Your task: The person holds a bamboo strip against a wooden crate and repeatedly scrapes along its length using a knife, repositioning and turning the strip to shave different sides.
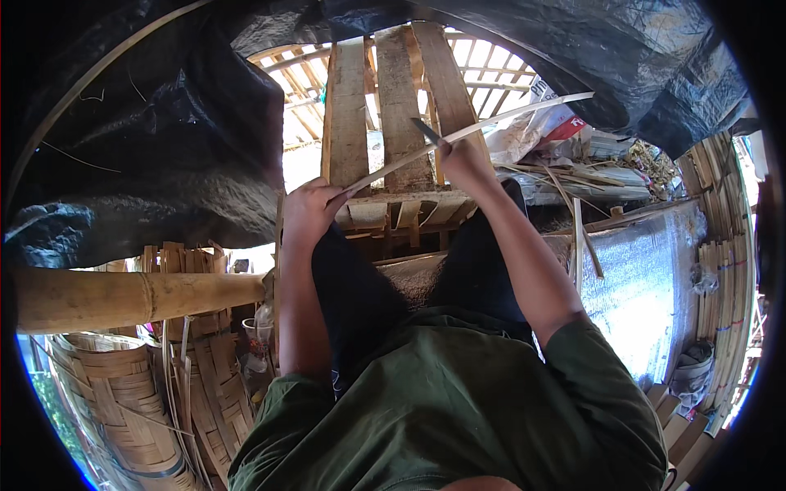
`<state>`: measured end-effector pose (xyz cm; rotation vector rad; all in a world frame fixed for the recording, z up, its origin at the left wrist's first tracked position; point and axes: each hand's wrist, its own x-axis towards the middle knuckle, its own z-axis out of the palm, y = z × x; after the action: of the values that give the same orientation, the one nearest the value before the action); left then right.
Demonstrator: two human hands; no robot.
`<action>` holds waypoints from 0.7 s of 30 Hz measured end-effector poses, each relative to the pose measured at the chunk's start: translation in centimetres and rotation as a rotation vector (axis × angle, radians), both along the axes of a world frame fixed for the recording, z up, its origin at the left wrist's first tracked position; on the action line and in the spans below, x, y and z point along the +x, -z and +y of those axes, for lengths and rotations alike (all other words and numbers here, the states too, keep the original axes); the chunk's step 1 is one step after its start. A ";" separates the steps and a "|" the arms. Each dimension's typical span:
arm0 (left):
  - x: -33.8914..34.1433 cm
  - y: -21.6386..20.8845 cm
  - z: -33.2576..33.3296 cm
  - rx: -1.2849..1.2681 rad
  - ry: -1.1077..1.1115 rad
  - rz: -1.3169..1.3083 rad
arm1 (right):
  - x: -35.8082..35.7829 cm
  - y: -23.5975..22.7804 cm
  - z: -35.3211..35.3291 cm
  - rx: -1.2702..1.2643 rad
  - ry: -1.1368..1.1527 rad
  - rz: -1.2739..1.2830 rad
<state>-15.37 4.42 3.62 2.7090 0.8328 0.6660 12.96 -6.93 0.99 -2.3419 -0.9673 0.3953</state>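
Daylight pours in behind the wooden planks [399,98] ahead of you, bleaching the gaps between the bamboo slats [499,85] to white. Glare burns on the silvery sheet [639,282] to your right, while the black tarp [180,131] and your trousers [356,274] sink into shadow, perhaps hiding detail. Fisheye distortion bends the edges; corners go black.

A brightly backlit slatted lattice [496,85] shows beyond black sheeting [188,147], a thick bamboo pole [147,298] at left.
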 end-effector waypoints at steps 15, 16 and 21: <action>-0.1 0.4 0.5 0.030 -0.034 0.006 | -3.4 -0.9 1.4 -0.130 0.070 0.188; -0.4 0.4 0.5 0.021 -0.041 0.011 | -5.0 -1.2 1.5 -0.078 -0.030 0.054; -0.2 0.2 0.7 -0.006 -0.023 -0.014 | -1.9 -2.3 0.9 -0.099 0.048 0.092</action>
<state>-15.52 5.10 3.38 2.6900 0.8623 0.6855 11.02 -6.03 3.31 -2.4075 -0.8642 0.5379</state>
